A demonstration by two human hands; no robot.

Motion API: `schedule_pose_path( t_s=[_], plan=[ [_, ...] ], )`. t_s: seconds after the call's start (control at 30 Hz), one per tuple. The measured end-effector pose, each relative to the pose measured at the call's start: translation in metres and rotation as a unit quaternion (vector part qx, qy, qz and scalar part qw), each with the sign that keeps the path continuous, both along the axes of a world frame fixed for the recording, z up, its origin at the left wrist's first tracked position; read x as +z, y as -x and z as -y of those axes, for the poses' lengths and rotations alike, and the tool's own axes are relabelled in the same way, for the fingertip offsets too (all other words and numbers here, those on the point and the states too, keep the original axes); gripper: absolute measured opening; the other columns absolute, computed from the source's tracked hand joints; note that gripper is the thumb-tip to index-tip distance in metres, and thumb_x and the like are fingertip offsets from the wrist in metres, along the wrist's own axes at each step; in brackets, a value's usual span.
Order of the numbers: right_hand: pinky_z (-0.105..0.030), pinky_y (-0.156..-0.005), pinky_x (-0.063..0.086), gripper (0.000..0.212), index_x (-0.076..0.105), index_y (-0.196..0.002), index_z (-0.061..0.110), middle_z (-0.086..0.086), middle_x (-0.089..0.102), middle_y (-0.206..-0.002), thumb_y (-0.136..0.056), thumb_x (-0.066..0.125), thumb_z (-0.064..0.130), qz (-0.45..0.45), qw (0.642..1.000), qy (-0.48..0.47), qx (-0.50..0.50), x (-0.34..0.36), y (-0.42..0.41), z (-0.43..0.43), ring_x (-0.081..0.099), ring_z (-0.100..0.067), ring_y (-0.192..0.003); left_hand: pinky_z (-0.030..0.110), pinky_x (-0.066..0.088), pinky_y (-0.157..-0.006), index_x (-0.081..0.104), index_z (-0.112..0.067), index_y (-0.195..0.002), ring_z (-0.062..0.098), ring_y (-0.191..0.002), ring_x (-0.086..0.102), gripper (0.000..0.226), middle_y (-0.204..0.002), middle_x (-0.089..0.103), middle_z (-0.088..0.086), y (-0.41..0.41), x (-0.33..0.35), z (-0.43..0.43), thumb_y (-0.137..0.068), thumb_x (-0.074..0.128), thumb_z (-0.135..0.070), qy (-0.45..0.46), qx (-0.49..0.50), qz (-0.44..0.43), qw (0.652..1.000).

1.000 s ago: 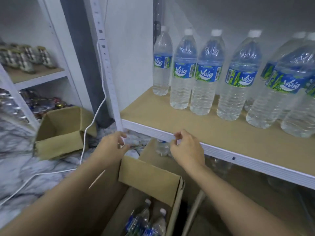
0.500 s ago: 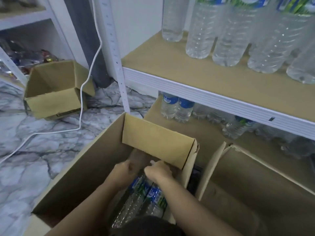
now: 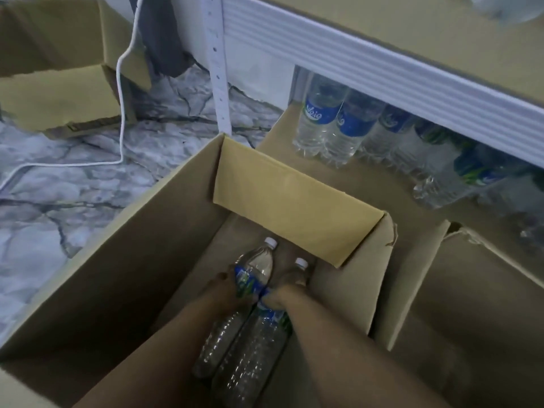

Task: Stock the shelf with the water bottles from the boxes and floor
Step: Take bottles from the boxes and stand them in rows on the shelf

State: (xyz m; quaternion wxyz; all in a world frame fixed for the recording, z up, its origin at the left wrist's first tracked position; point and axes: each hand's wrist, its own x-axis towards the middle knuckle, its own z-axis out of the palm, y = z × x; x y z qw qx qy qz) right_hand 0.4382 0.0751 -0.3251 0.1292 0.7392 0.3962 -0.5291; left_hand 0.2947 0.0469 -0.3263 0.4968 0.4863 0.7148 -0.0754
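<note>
Two bottles lie side by side in the bottom of the open box (image 3: 141, 260) at lower centre of the frame, caps pointing toward the top.

- The left hand (image 3: 223, 285) has its fingers wrapped round the left bottle (image 3: 259, 262) at the label.
- The right hand (image 3: 282, 295) grips the right bottle (image 3: 253, 354) just below the shoulder. The light in the box is dim, so the thumbs cannot be made out.
- Step in hand, by the look of it: lifting both out together.

How to do it well:
- Thin-walled bottles dent easily, so a firm grip near the shoulder probably serves better than one mid-body.
- Raise them cap first and turn them upright on the way up.
- The folded-in flap (image 3: 288, 201) overhangs the caps, so draw the bottles back toward the bottom of the frame before lifting.
- The lower shelf (image 3: 368, 187) at right of centre has bare board in front of the stocked bottles (image 3: 321, 113), but the white rail (image 3: 382, 72) hangs low above it, so go in low and level.
- Set each base flat and let go one at a time.
</note>
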Motion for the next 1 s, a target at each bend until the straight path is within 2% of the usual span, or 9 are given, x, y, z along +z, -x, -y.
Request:
schedule_pose_path(
  t_s=[0.07,0.13,0.27,0.37,0.47,0.63,0.8,0.9,1.0],
  plan=[
    [-0.018,-0.098,0.043,0.087,0.031,-0.151,0.004,-0.014,0.036,-0.152,-0.082,0.065,0.047,-0.011,1.000,0.008,-0.022,-0.024,0.002,0.004,0.041,-0.030,-0.136,0.037,0.031,-0.110,-0.006,-0.010,-0.154,0.033,-0.138,0.031,0.117,-0.154,0.023,0.016,-0.005,-0.004,0.002,-0.078,0.064,-0.064,0.003,-0.011,-0.031,0.999],
    [-0.028,-0.109,0.037,0.105,0.025,-0.154,0.011,-0.010,0.034,-0.153,-0.072,0.069,0.057,-0.004,1.000,0.009,-0.008,-0.022,0.006,0.009,0.040,-0.028,-0.135,0.037,0.031,-0.110,0.005,-0.010,-0.154,0.034,-0.137,0.030,0.105,-0.152,0.022,0.018,-0.005,-0.006,0.001,-0.082,0.063,-0.058,-0.023,0.000,-0.062,0.998],
    [-0.028,-0.103,0.040,0.081,0.029,-0.151,0.013,-0.008,0.042,-0.146,-0.088,0.067,0.045,0.003,0.999,-0.009,-0.040,-0.020,0.008,0.029,0.046,-0.025,-0.131,0.033,0.037,-0.107,0.039,-0.014,-0.143,0.033,-0.128,0.040,0.075,-0.143,0.036,0.017,0.007,-0.006,-0.005,-0.082,0.066,-0.048,-0.067,-0.026,-0.120,0.990],
    [-0.026,-0.096,0.047,0.077,0.037,-0.146,0.016,-0.008,0.050,-0.136,-0.083,0.073,0.041,-0.006,0.994,-0.033,-0.100,-0.028,0.018,0.038,0.055,-0.020,-0.114,0.034,0.032,-0.110,0.013,-0.012,-0.154,0.035,-0.138,0.033,0.084,-0.152,0.025,0.021,0.017,-0.006,-0.010,-0.089,0.061,-0.035,-0.032,0.014,-0.081,0.996],
    [-0.027,-0.086,0.050,0.085,0.033,-0.143,0.015,-0.004,0.055,-0.120,-0.075,0.085,0.018,-0.028,0.977,-0.061,-0.203,-0.031,0.020,0.038,0.058,-0.021,-0.110,0.038,0.027,-0.114,-0.009,-0.021,-0.155,0.037,-0.143,0.023,0.096,-0.160,0.009,0.019,0.024,-0.010,-0.013,-0.091,0.060,-0.041,0.027,0.075,-0.002,0.997],
    [-0.029,-0.094,0.049,0.100,0.029,-0.145,0.009,-0.013,0.049,-0.139,-0.067,0.090,0.024,-0.023,0.967,-0.059,-0.246,-0.030,0.025,0.042,0.054,-0.027,-0.123,0.041,0.031,-0.113,-0.018,-0.029,-0.152,0.038,-0.140,0.029,0.132,-0.157,0.013,0.019,0.022,-0.019,-0.003,-0.067,0.079,-0.057,0.019,0.065,-0.017,0.998],
    [-0.032,-0.101,0.044,0.117,0.012,-0.150,0.013,-0.013,0.037,-0.145,-0.065,0.091,0.025,-0.028,0.979,-0.038,-0.199,-0.029,0.023,0.046,0.047,-0.028,-0.130,0.037,0.044,-0.102,0.013,-0.014,-0.152,0.029,-0.126,0.049,0.129,-0.143,0.045,0.012,0.031,-0.024,-0.001,-0.054,0.089,-0.048,-0.026,0.109,-0.009,0.994],
    [-0.031,-0.097,0.048,0.118,0.015,-0.148,0.013,-0.011,0.042,-0.139,-0.060,0.094,0.025,-0.025,0.976,-0.034,-0.216,-0.026,0.025,0.045,0.052,-0.026,-0.124,0.032,0.046,-0.095,0.037,-0.008,-0.139,0.027,-0.120,0.055,0.107,-0.133,0.055,0.012,0.028,-0.019,-0.002,-0.053,0.092,-0.037,-0.046,0.125,-0.036,0.990],
    [-0.037,-0.096,0.053,0.113,0.032,-0.143,0.011,-0.011,0.054,-0.130,-0.052,0.096,0.027,-0.029,0.974,-0.027,-0.222,-0.023,0.025,0.042,0.059,-0.026,-0.115,0.033,0.047,-0.093,0.045,-0.009,-0.130,0.027,-0.118,0.056,0.092,-0.129,0.057,0.011,0.027,-0.010,-0.004,-0.054,0.092,-0.031,-0.033,0.129,-0.047,0.990]
  ],
)
